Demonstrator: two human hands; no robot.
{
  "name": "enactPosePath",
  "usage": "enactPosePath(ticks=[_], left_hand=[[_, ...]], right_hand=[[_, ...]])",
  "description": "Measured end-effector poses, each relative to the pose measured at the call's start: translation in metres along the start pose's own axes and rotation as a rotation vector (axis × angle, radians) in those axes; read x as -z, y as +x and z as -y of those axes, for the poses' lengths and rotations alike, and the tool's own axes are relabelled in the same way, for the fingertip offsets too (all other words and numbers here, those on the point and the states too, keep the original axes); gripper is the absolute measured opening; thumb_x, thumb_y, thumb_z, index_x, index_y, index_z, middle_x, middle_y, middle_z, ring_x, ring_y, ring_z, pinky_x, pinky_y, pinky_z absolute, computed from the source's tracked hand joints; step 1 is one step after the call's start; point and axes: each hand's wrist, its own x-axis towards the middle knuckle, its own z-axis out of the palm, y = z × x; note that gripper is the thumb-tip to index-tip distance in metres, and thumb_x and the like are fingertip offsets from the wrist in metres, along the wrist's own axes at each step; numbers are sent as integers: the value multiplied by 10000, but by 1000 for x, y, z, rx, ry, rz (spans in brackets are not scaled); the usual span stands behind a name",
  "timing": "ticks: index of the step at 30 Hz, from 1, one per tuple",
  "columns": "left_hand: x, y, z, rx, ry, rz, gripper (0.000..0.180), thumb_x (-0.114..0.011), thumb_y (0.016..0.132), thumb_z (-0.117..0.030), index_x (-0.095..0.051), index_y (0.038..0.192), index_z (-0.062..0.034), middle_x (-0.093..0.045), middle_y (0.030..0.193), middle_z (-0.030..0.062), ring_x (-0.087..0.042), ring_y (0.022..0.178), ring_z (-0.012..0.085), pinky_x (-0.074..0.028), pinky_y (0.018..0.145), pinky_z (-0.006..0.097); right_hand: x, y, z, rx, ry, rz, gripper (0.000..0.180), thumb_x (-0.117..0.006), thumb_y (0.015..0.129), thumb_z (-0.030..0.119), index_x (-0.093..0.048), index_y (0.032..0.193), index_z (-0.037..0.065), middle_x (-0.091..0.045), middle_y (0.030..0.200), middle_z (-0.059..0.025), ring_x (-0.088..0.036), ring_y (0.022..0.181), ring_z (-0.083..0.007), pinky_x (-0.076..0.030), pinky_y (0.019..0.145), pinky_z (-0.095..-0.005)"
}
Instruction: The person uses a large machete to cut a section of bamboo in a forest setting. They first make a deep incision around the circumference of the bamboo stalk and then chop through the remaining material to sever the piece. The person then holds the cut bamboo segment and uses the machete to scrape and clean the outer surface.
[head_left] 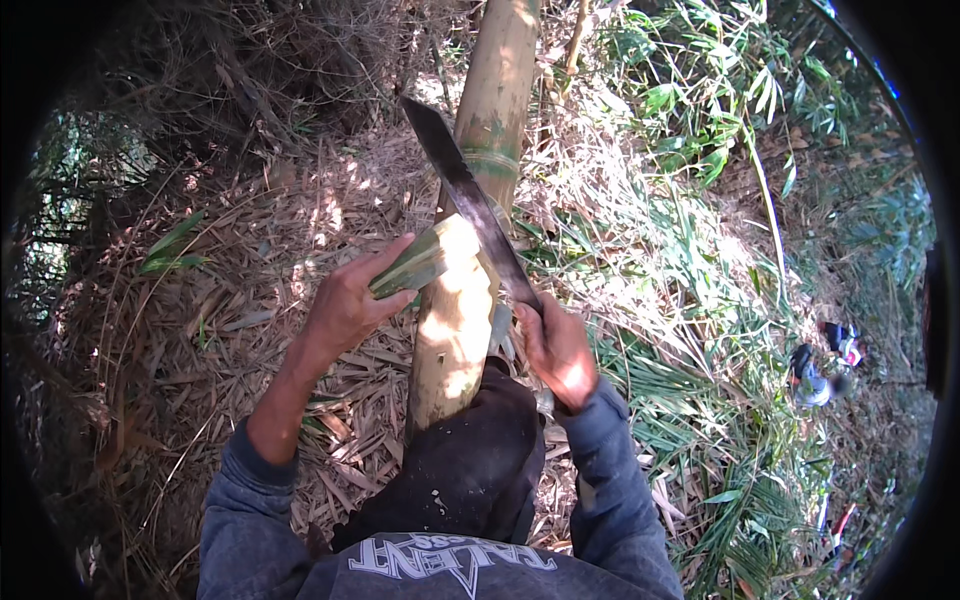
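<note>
A long dark machete (pixel 470 190) is in my right hand (pixel 562 350), with its fingers wrapped round the handle end. The blade slants up and to the left across a thick bamboo pole (pixel 497 95). My left hand (pixel 345 305) grips a short, pale green and yellow piece of bamboo (pixel 410 265) between thumb and fingers. The far end of that piece lies over the pole, close to the blade's lower half; I cannot tell whether they touch. The pole runs from the top of the view down to my dark-trousered leg (pixel 480 430). A green ring marks a joint on it.
Dry bamboo leaves (pixel 230 370) cover the ground on the left. Cut green leafy branches (pixel 660 370) lie to the right. Tangled dry twigs (pixel 290 70) stand at the upper left. Several small coloured objects (pixel 815 385) lie at the far right, too blurred to name.
</note>
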Motion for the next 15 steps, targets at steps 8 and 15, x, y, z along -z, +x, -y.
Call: enactPosePath(ticks=[8,15], left_hand=[[4,3,-6,99,-19,76,716,-757,770,-102,-474,1428,-112,-617,1265,185,-649,1087,237,-530,918,331],[-3,0,-2,6,-10,0,682,-751,804,-232,-483,1426,-155,-625,1231,196,-683,997,304,-567,817,378]], right_hand=[[11,-11,25,25,249,-244,293,-549,994,302,-558,933,15,-535,568,-135,-557,465,-269,-425,481,-372],[-17,-3,-28,-53,206,40,297,-545,996,275,-537,905,-7,-557,553,-148,-549,426,-283,-387,427,-380]])
